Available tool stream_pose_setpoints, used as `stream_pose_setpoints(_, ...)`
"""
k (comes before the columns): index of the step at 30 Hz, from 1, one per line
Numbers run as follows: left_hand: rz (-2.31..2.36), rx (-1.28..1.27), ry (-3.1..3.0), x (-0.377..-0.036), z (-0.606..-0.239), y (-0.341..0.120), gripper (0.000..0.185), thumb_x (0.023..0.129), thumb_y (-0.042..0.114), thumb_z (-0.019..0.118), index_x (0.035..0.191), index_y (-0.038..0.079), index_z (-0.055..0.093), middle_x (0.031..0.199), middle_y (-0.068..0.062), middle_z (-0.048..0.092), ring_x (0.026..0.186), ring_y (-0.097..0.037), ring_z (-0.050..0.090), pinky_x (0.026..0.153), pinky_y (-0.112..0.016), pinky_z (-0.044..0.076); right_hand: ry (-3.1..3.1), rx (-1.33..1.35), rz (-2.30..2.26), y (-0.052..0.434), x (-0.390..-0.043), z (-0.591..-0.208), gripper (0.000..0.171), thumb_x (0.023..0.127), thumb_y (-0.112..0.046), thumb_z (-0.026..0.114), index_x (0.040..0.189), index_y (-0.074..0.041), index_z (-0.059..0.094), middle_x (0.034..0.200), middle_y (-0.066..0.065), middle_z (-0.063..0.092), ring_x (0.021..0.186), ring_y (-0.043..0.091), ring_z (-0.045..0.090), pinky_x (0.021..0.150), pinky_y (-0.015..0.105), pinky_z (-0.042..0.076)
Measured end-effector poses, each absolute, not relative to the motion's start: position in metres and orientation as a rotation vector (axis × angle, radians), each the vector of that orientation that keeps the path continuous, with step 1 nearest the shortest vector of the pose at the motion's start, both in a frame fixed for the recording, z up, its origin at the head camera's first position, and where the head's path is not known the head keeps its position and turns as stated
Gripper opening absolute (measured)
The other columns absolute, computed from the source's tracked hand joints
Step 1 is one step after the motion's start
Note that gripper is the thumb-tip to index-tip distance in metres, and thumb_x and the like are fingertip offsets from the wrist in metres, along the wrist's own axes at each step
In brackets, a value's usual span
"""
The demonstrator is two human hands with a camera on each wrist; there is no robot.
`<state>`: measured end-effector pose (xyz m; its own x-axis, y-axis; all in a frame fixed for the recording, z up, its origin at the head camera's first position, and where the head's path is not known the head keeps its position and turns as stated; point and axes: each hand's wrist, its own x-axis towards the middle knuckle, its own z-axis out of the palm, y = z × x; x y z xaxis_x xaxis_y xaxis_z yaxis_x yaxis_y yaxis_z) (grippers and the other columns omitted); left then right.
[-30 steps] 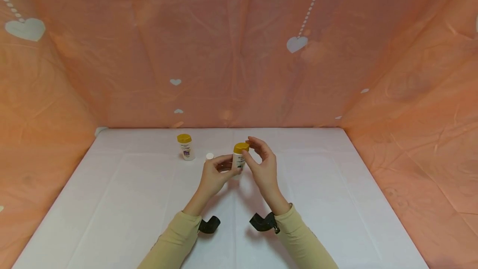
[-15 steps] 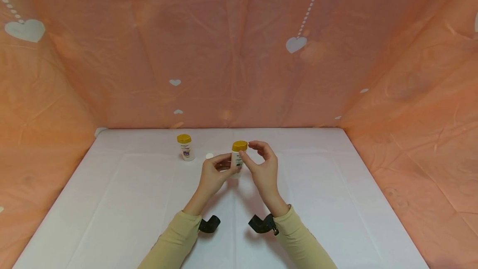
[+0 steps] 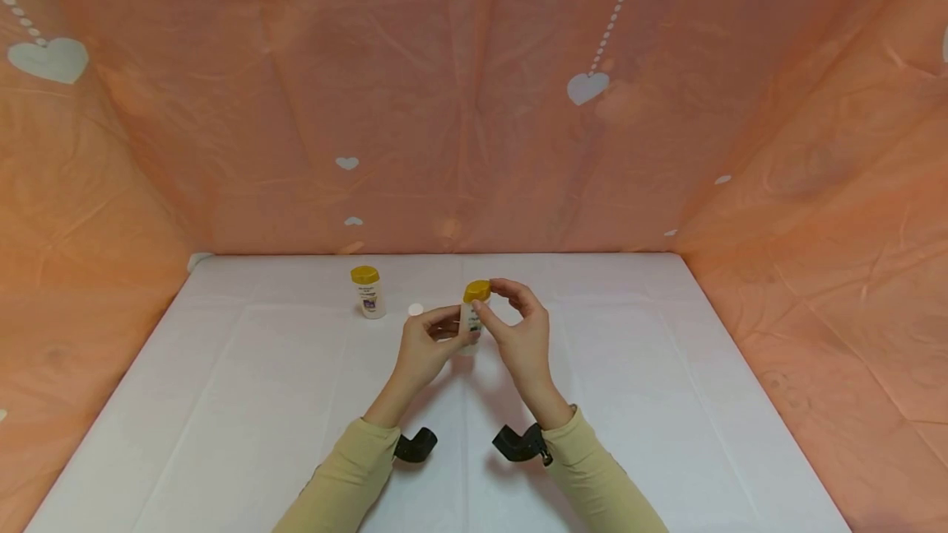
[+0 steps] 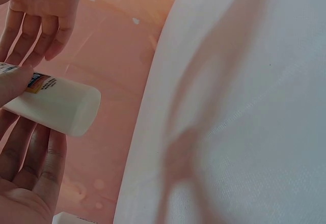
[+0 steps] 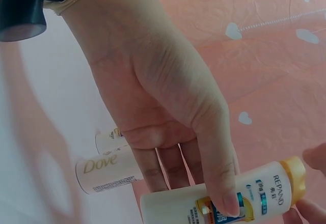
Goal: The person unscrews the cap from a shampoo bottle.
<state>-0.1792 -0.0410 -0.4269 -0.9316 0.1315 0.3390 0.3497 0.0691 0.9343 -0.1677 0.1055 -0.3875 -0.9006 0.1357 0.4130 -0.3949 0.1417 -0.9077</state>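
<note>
My left hand (image 3: 429,346) grips the body of a small white toiletry bottle (image 5: 178,203) with a printed label, thumb in front and fingers behind. The bottle is raised over the table and leans a little to the right. Its yellow cap (image 3: 477,291) points up, between the thumb and fingertips of my right hand (image 3: 522,331). In the right wrist view, the right fingertips (image 5: 315,158) are right at the cap's end. The left wrist view shows the bottle's rounded base (image 4: 84,109) with the left fingers under it.
A second white bottle with a yellow cap (image 3: 365,275) stands at the back left of the white table (image 3: 652,401). Behind my left hand stands a Dove bottle (image 5: 104,170), mostly hidden in the head view. An orange cloth with hearts (image 3: 459,122) walls the table.
The bottle rises slightly, then dips and tilts to the right. The right fingertips come away from the cap, then close on it again. The standing bottles stay put.
</note>
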Motion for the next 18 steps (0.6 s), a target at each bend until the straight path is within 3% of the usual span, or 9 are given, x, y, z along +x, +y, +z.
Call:
stream_pose_setpoints(9,-1.980,-0.539,-2.148,-0.180,-0.431,-0.041,0.036,0.077,-0.006,0.076,0.111,-0.009,0.066,0.095,-0.021,0.069,0.085,-0.034,0.066,0.077,-0.041,0.057,-2.014,0.281,1.815,0.107,-0.181,-0.410,0.038,0.081,-0.009,0.078,0.116,0.000,0.066,0.113,0.015,0.065,0.108,0.035,0.055,0.099,0.054,0.036)
stream_pose_setpoints(14,-1.989,-0.548,-2.149,-0.179,-0.430,-0.041,0.035,0.078,-0.006,0.075,0.111,-0.009,0.066,0.095,-0.022,0.068,0.086,-0.036,0.066,0.078,-0.042,0.056,-2.027,0.271,1.796,0.107,-0.187,-0.419,0.038,0.080,-0.017,0.080,0.115,-0.008,0.068,0.110,0.005,0.067,0.105,0.024,0.057,0.098,0.048,0.038)
stream_pose_setpoints(18,-1.991,-0.541,-2.162,-0.179,-0.429,-0.041,0.036,0.078,-0.005,0.076,0.112,-0.009,0.066,0.096,-0.022,0.068,0.087,-0.037,0.066,0.079,-0.042,0.056,-2.049,0.274,1.796,0.105,-0.177,-0.400,0.035,0.082,-0.011,0.077,0.113,-0.001,0.067,0.109,0.011,0.067,0.105,0.024,0.057,0.099,0.049,0.037)
